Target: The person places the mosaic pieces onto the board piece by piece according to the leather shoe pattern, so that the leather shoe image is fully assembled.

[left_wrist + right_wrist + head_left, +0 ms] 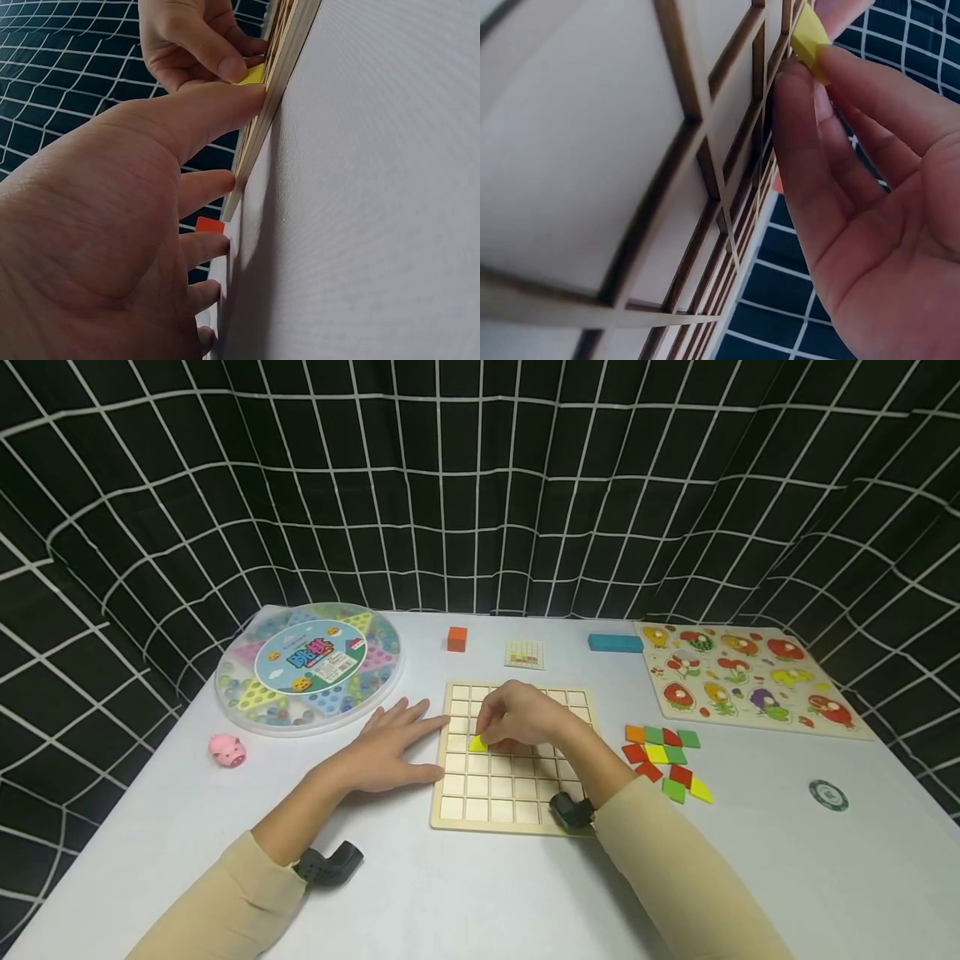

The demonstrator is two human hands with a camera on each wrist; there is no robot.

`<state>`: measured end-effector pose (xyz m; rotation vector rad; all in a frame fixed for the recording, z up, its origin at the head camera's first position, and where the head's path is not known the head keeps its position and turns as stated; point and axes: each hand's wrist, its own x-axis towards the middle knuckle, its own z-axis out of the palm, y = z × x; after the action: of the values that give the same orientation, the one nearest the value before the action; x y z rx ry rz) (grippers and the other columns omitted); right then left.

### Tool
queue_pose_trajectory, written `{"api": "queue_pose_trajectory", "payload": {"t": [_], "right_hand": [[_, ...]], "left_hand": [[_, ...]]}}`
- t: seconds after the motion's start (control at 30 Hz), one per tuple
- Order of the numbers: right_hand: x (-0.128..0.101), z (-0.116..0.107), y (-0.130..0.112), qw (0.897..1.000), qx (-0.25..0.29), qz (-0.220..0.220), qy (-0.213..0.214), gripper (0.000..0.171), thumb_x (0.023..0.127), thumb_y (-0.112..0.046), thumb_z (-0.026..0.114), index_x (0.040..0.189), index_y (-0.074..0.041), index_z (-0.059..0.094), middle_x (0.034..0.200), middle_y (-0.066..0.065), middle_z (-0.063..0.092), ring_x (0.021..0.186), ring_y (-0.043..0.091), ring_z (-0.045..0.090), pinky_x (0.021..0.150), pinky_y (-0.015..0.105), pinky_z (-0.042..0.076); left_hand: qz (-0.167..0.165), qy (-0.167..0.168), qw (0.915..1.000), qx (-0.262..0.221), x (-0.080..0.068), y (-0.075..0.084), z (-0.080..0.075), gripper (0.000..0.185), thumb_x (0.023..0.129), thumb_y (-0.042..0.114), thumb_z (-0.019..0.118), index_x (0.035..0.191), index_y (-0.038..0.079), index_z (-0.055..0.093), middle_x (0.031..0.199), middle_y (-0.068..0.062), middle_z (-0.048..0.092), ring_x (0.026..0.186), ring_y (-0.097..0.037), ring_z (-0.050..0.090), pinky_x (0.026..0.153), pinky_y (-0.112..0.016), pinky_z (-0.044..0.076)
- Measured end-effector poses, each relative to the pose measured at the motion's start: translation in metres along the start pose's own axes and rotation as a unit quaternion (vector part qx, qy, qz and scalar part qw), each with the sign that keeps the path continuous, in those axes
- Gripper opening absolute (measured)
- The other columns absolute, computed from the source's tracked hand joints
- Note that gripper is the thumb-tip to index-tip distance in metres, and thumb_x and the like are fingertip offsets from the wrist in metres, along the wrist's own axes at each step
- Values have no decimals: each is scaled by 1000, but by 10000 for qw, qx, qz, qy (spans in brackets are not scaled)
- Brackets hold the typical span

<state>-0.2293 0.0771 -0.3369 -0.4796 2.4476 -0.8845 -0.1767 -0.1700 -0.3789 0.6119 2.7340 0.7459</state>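
Right hand: we see the right hand (525, 717) over the square wooden grid board (513, 756), its fingers (804, 142) curled and pinching a small yellow flat tile (477, 743) at a cell near the board's left side.
Yellow tile: it sits tilted in the fingertips, touching the grid ribs; whether it lies flat in the cell, we cannot tell.
Left hand: the left hand (395, 745) lies flat on the white tabletop (450, 893), fingers straight and spread, tips against the board's left edge, holding nothing.
Loose tiles: a cluster of orange, green, yellow and red flat tiles (666, 760) lies just right of the board.
Around: a round clear marble game box (309, 665), a pink pig figure (227, 749), an orange cube (457, 638) and a wooden fruit puzzle (746, 681) sit well apart.
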Motion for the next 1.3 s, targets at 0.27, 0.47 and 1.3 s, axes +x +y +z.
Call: {"api": "queue_pose_trajectory", "payload": {"t": [0.27, 0.47, 1.3], "right_hand": [[2, 2, 0, 9998, -168, 96, 90, 9, 89, -5, 77, 85, -13, 77, 81, 1, 72, 70, 16, 63, 67, 25, 54], [1, 3, 2, 9999, -113, -32, 52, 10, 88, -3, 77, 86, -13, 77, 80, 1, 72, 70, 16, 63, 66, 26, 54], [-59, -58, 41, 9987, 360, -243, 262, 22, 93, -21, 76, 112, -11, 78, 104, 4, 74, 92, 23, 67, 87, 40, 56]], "left_hand": [[11, -3, 10000, -4, 0, 0, 0, 79, 91, 53, 70, 160, 25, 42, 172, -14, 22, 161, -41, 4, 128, -64, -1], [10, -3, 10000, -36, 0, 1, -1, 79, 90, 53, 70, 159, 25, 43, 172, -14, 21, 161, -41, 4, 128, -63, -2], [27, 72, 10000, 2, 1, 0, 1, 79, 90, 52, 71, 159, 25, 43, 172, -15, 22, 161, -43, 6, 128, -64, -1]]}}
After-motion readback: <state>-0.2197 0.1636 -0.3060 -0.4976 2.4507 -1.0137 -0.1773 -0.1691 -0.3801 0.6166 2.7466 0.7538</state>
